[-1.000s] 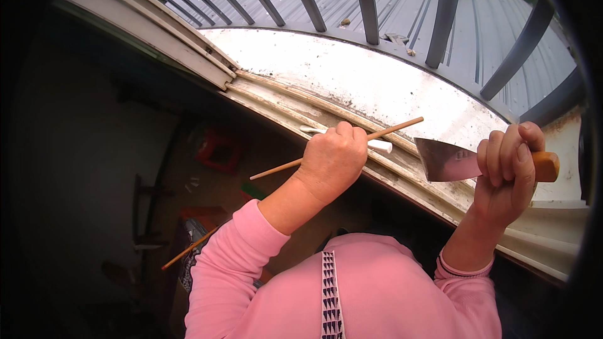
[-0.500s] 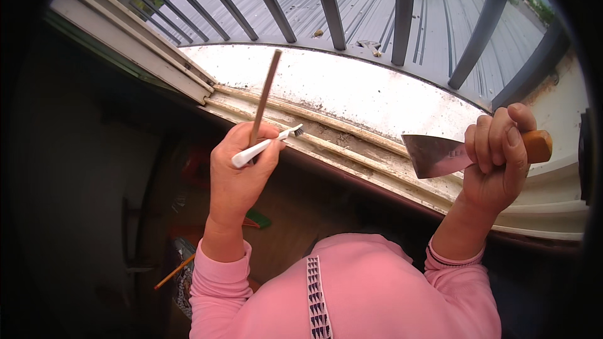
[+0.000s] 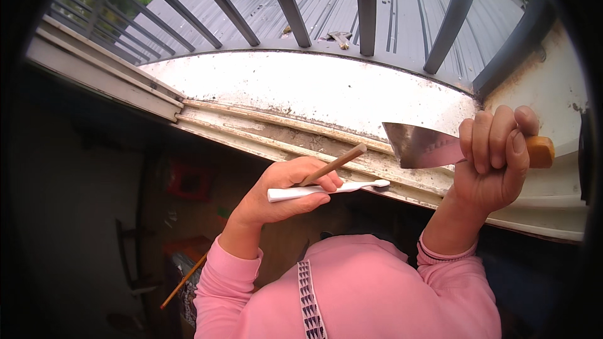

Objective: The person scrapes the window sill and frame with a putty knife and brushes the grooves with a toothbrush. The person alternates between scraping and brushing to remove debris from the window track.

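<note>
My left hand (image 3: 276,191) is closed round a white toothbrush (image 3: 290,193) and a thin brown wooden stick (image 3: 339,162). The toothbrush lies almost level, its dark bristles facing down near the inner edge of the window track (image 3: 301,140). Up and to the right points the free end of the stick. In my right hand (image 3: 496,157) is a putty knife with a broad metal blade (image 3: 422,146) and a yellowish wooden handle (image 3: 541,152). The blade points left, held above the right part of the track. Brown dirt lies in the track's groove.
Past the track is a white sill (image 3: 301,81) speckled with dirt, bounded by dark metal bars (image 3: 366,12). A grey ribbed roof (image 3: 333,0) lies outside. A sliding window frame (image 3: 107,75) stands at left. Below are a red object (image 3: 190,180) and an orange stick (image 3: 183,281).
My left hand has moved right and down, tilting the stick and toothbrush over to the right. The putty knife stays in my right hand, nearly still. The whole view has shifted slightly.
</note>
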{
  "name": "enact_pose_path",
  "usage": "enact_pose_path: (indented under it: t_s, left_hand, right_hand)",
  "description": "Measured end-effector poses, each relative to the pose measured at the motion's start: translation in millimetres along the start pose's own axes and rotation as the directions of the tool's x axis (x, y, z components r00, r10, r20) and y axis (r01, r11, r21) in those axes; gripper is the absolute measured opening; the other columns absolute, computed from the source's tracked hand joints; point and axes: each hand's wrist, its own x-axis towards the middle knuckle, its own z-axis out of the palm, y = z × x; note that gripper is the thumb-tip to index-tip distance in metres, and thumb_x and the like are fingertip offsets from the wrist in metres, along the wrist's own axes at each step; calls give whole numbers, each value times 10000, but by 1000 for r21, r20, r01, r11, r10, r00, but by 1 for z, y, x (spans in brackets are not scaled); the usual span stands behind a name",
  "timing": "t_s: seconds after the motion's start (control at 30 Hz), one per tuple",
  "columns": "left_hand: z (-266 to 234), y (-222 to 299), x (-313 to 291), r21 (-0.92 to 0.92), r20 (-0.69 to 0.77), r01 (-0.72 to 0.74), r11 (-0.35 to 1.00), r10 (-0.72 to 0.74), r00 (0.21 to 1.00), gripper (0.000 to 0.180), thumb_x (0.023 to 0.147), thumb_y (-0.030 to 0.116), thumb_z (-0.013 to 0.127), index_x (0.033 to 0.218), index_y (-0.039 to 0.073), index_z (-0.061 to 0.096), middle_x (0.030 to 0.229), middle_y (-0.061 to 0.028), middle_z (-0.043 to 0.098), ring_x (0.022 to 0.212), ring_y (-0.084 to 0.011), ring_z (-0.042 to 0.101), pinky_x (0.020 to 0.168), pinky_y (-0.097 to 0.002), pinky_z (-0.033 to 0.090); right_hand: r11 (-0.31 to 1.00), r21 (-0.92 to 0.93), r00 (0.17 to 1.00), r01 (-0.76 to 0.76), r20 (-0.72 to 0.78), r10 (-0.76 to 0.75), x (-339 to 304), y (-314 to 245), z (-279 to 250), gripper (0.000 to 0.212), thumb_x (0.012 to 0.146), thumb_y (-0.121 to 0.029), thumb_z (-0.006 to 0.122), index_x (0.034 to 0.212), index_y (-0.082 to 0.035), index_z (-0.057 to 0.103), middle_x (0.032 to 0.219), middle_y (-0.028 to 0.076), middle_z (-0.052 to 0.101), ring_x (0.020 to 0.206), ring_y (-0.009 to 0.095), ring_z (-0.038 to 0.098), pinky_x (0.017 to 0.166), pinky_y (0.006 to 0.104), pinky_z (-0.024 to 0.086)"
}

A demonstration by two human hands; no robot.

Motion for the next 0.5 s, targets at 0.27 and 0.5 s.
enact_pose_path:
  t_s: [0.27,0.5]
  left_hand:
    - [-25,-24,12,-329,-9,451,830,-480,877,151,801,127,611,906,18,606,877,-89,576,646,-144,628,438,-149,307]
    - [7,-26,29,-570,-160,345,745,-513,844,136,784,30,640,887,-2,557,854,-139,644,734,-214,680,331,-127,288]
  right_hand:
    - [1000,-17,999,-23,32,24,-1,6,-9,289,861,-70,456,1133,12,507,585,-1,388,451,67,331,434,221,284]
    - [998,-51,998,-40,39,42,0,11,-11,299,859,-81,458,1139,13,506,588,-4,389,452,65,334,431,218,285]
